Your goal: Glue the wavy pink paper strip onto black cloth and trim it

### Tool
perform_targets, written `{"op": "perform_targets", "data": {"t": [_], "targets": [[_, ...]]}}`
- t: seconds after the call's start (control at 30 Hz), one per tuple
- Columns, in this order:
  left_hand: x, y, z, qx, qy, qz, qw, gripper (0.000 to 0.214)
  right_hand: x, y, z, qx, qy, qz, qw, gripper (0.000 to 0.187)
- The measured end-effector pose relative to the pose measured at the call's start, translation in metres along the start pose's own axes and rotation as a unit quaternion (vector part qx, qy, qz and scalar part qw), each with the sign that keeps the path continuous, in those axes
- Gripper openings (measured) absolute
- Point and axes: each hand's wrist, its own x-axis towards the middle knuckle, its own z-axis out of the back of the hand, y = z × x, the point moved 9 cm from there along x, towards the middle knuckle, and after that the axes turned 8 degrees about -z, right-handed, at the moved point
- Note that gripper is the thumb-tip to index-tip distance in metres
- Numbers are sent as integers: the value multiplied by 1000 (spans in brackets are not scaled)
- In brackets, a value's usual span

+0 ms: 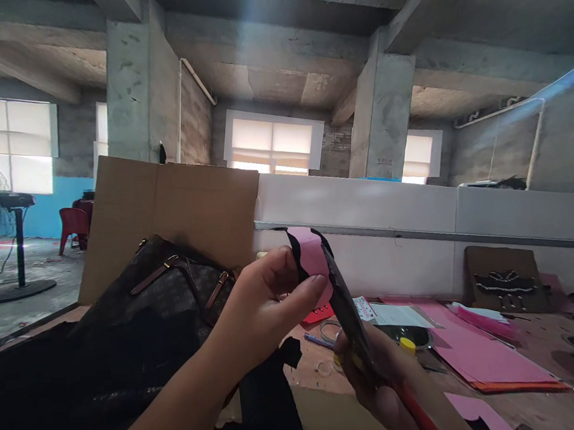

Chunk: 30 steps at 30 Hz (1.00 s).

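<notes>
My left hand (271, 298) pinches a pink piece with black edging (308, 246) between thumb and fingers, holding it up above the worktable. In my right hand (379, 376) are what look like scissors (351, 310), with long dark blades and a red part low by the palm. The blades slant up to the right edge of the pink piece and seem to touch its black edging. Whether the blades are apart cannot be made out. Black cloth (266, 400) lies beneath my left forearm.
A brown patterned handbag (171, 302) leans by a cardboard sheet (182, 213) on the left. Pink sheets (492, 345), a yellow cap (407, 345), a pen (320, 340) and a dark bowl (409, 335) lie on the right. A white partition (353, 206) stands behind.
</notes>
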Motion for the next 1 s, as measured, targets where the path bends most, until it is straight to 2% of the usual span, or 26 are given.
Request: {"op": "perform_targets", "data": {"t": [0.1, 0.23, 0.37, 0.57, 0.63, 0.73, 0.8, 0.93, 1.0], "targets": [[0, -3, 1, -5, -10, -19, 1000, 8, -1, 0, -4, -3, 18, -2, 1000, 54], [0, 0, 3, -13, -23, -35, 999, 9, 1, 0, -5, 0, 10, 3, 1000, 58], [0, 2, 4, -17, -30, -43, 998, 10, 3, 2, -9, 18, 42, 8, 999, 60], [-1, -3, -1, -58, -10, -68, 996, 24, 5, -7, -2, 35, 1, -9, 999, 40], [-2, -2, -2, -56, -2, -69, 996, 23, 4, -10, -3, 43, 8, -20, 999, 33], [-3, -1, -3, -49, 8, -71, 996, 22, 3, -10, -4, 53, 24, -32, 998, 31], [-3, 0, -4, -49, 16, -64, 997, 23, 2, -9, -3, 56, 23, -29, 998, 40], [-2, 2, -6, -59, 24, -43, 997, 28, 2, -8, 1, 52, 2, -7, 999, 75], [-2, 4, -7, -64, 28, -30, 997, 32, 2, -9, 1, 33, 3, -6, 999, 79]]}}
